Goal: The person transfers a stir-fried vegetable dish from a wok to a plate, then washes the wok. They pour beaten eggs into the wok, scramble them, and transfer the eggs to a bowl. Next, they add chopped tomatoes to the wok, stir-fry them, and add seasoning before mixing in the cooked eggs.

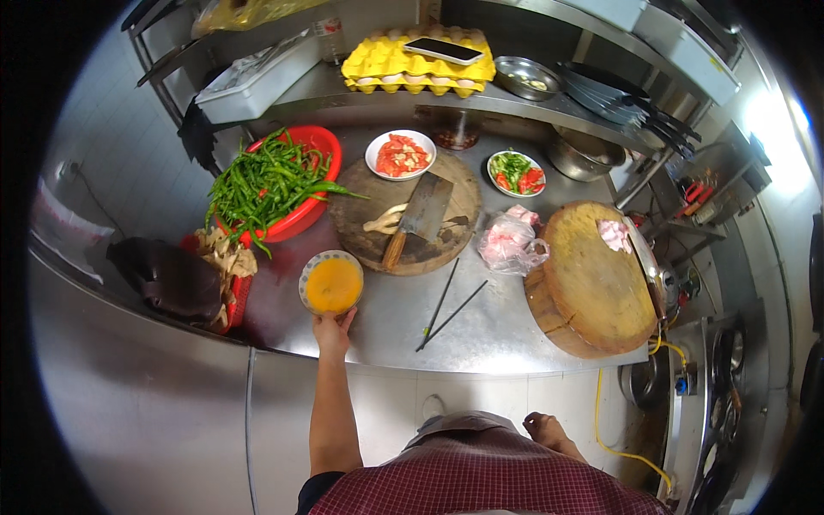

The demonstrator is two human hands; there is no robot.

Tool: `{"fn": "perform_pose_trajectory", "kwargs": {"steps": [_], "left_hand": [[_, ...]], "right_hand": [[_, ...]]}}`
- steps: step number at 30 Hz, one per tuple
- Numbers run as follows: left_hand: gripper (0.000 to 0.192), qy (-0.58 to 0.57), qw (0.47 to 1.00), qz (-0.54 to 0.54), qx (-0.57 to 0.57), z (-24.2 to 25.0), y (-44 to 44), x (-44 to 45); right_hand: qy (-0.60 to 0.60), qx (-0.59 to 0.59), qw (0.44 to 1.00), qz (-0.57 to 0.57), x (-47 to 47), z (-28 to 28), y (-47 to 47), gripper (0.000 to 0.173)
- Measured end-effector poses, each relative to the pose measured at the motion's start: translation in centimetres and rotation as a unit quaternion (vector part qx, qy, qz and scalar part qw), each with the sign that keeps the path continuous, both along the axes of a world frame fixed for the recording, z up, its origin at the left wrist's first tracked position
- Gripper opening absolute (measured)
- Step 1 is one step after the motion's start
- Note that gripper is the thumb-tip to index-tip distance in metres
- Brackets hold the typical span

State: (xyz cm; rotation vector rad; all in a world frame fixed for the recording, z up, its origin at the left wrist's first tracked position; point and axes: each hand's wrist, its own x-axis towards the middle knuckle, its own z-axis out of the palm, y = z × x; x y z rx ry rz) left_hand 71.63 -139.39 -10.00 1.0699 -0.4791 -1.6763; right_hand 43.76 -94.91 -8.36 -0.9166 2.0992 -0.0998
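My left hand [332, 329] grips the near rim of a patterned bowl of beaten egg [333, 284] at the steel counter's front. Down beside my apron hangs my right hand [542, 427], its fingers curled; whether they are closed cannot be told. Two dark chopsticks [444, 312] lie crossed near their lower ends on the counter. On the round wooden chopping board [465, 241] rest a cleaver [427, 207], pieces of what looks like ginger [385, 220] and a white bowl of chopped tomato [402, 156]. A small plate of cut green and red peppers [516, 174] stands to the right.
A red basin of green chillies [277, 183] stands at left, above a red basket [239, 299]. At right are a bag of raw meat [508, 241] and a thick chopping block [589, 283]. The shelf holds yellow egg trays [418, 67], a phone [444, 50] and pans [605, 90].
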Motion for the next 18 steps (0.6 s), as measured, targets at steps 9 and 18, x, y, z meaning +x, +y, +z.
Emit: {"fn": "perform_pose_trajectory", "kwargs": {"steps": [9, 18], "left_hand": [[0.036, -0.08, 0.995, -0.053, 0.011, 4.8, 5.8, 1.5], [0.044, -0.159, 0.97, -0.184, -0.002, 13.2, 16.6, -1.2]], "right_hand": [[0.005, -0.095, 0.993, -0.076, 0.5, -1.9, 5.4, 0.024], [-0.024, -0.154, 0.973, -0.172, 1.1, -3.2, 17.2, 0.024]]}}
